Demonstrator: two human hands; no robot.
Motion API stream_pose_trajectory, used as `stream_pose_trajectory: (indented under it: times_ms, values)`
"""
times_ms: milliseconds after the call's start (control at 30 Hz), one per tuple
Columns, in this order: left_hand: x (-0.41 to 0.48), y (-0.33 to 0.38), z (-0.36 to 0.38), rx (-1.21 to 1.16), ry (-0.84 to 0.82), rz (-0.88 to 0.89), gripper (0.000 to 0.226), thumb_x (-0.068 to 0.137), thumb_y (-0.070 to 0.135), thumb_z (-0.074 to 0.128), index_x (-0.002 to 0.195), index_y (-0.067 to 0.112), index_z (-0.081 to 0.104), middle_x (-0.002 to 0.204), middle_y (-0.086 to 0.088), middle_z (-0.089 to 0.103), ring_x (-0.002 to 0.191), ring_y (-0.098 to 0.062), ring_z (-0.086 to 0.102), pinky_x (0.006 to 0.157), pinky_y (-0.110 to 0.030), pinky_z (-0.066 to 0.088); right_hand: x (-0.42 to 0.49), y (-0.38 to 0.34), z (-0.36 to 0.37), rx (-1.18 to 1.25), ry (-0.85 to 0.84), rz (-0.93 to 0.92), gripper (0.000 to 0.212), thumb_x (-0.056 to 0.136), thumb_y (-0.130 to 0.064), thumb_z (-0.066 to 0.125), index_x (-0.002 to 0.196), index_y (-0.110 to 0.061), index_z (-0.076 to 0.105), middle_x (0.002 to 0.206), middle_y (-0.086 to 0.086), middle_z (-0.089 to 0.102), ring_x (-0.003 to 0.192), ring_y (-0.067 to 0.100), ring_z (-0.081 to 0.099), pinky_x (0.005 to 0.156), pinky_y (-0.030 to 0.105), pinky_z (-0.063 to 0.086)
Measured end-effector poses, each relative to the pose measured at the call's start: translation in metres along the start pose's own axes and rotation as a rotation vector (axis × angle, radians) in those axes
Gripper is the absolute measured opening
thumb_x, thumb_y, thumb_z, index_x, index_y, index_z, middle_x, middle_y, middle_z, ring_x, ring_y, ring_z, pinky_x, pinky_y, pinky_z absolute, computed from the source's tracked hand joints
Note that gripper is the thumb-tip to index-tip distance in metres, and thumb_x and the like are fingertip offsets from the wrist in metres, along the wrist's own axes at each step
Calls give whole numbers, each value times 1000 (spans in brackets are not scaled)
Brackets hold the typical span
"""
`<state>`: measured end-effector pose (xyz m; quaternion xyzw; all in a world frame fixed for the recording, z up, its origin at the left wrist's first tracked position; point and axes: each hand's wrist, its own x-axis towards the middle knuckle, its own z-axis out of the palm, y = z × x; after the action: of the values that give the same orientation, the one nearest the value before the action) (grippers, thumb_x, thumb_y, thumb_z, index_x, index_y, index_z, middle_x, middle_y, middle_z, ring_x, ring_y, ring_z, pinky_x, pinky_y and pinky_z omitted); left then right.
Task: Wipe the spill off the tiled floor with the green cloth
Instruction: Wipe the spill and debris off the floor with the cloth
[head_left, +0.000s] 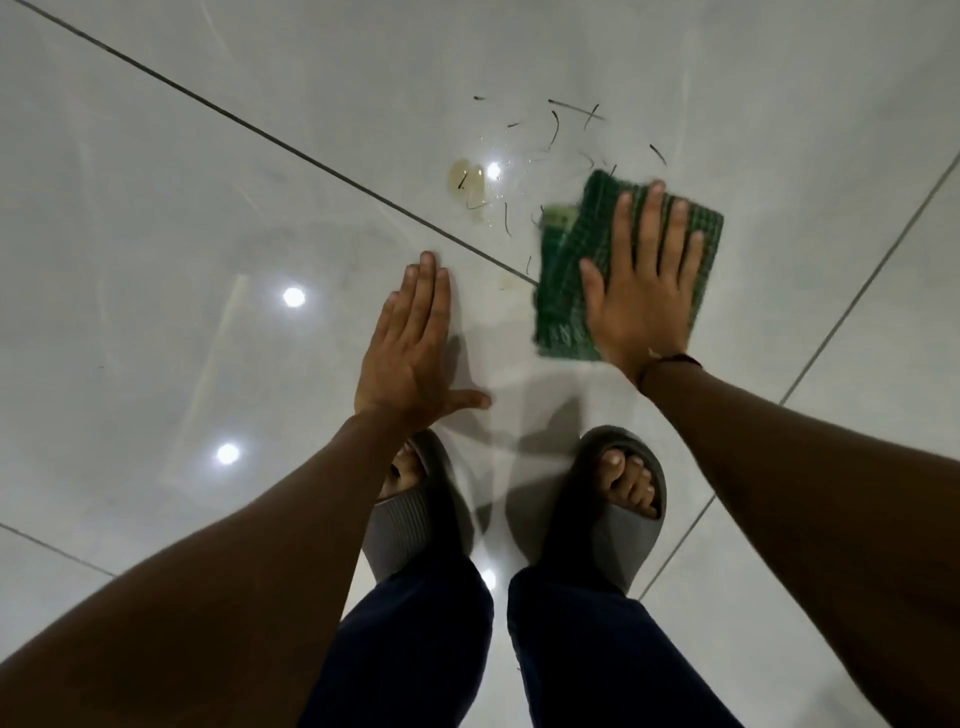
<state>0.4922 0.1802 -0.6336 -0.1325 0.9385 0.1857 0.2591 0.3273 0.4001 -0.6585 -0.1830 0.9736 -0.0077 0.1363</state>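
**Pressing green cloth flat, right of the spill**

Pressing down on the green cloth (569, 270) with the right hand (644, 296), palm flat, fingers (649, 218) spread wide across the folded fabric, thumb out over its left half. Lying on the tiled floor (182, 182) just right of a dark grout line (311, 156), one corner of the cloth touching that line's lower end. Blurred along the left and top edges of the cloth.

Resting flat on the bare tile to the left, well apart from the cloth: the left hand (410, 343), fingers (426, 291) pressed together and pointing away, thumb stuck out sideways toward the right, holding nothing.

Sitting beyond both hands, near the cloth's upper left corner but not under it: the spill (466, 183), a small yellowish puddle with thin droplets trailing off it. Scattered around and past it, up to the cloth's top edge: short dark strands (555, 127), curled and straight.

Standing nearest the camera, between the two forearms: two feet in grey slides (618, 525), dark trouser legs (410, 649) above them. Glinting off the glossy tile: several round light reflections (293, 296), one right beside the puddle.
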Motion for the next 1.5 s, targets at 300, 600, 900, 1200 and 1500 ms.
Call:
stream_pose_trajectory:
  times_ms: [300,600,900,1200,1500]
  values:
    - [8,9,-10,-79,-70,-160,187,47,88,90,173,10,-24,182,-20,-32,169,-42,-30,139,-58,-12,-63,20,13,-13,-154,-358,84,109,-71,30,176,-26,8,184,16,1,171,41,3,137,61,2]
    - [2,5,-10,-20,-7,-98,185,47,97,83,175,11,-19,184,-18,-28,172,-40,-24,142,-60,-1,35,-38,6,30,4,-81,82,110,-71,24,176,-22,12,182,23,9,168,50,11,135,69,5]
    - [51,-8,-16,-48,57,-64,188,40,120,50,175,5,-15,184,-18,-26,173,-37,-23,139,-69,-4,1,38,2,68,27,377,85,108,-70,20,176,-20,6,184,20,0,170,45,2,136,67,8]
    - [51,-8,-20,-97,17,-70,185,42,120,47,174,12,-25,180,-10,-39,168,-28,-39,139,-65,-10,34,-5,7,-31,2,-219,75,113,-66,19,176,-27,8,184,19,2,170,44,6,137,66,8]
    - [53,-9,-16,-102,28,-69,183,44,117,53,175,12,-18,181,-9,-39,169,-27,-37,136,-50,-24,113,-58,-16,73,115,308,80,112,-66,20,175,-18,15,182,24,11,168,49,12,135,69,11]
